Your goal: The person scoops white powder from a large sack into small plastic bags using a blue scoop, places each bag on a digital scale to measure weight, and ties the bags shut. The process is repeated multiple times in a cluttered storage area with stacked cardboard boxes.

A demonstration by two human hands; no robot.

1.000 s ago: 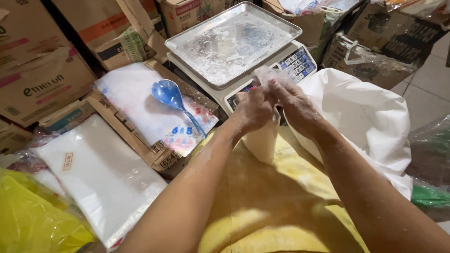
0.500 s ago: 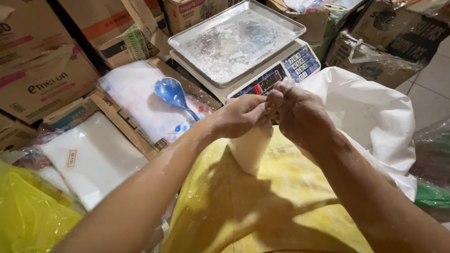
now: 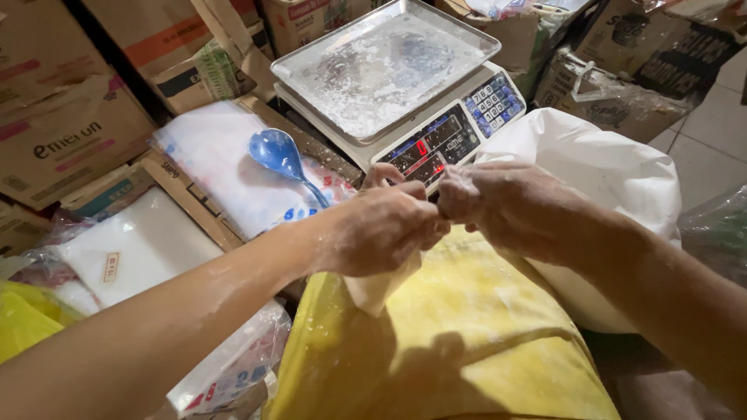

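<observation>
Left hand (image 3: 381, 229) and right hand (image 3: 506, 204) knuckle to knuckle at frame centre, fingers curled tight, pinching the top of a small white bag (image 3: 377, 288). Dusted with white powder, both. Bag soft, filled, hanging below the left fist above a yellow sack (image 3: 451, 350) with a matte, floury skin.

At 12 o'clock, a digital scale (image 3: 436, 140) bearing a shiny rectangular metal tray (image 3: 381, 62), powder smeared across it. At 10 o'clock, a glossy blue plastic spoon (image 3: 284, 159) lying on a flat packet of clear bags (image 3: 226, 167). At 3 o'clock, a big rounded white sack (image 3: 607, 167), smooth. Cardboard boxes (image 3: 70, 117) stacked along the left edge; pale floor tiles (image 3: 712, 117) at 2 o'clock.
</observation>
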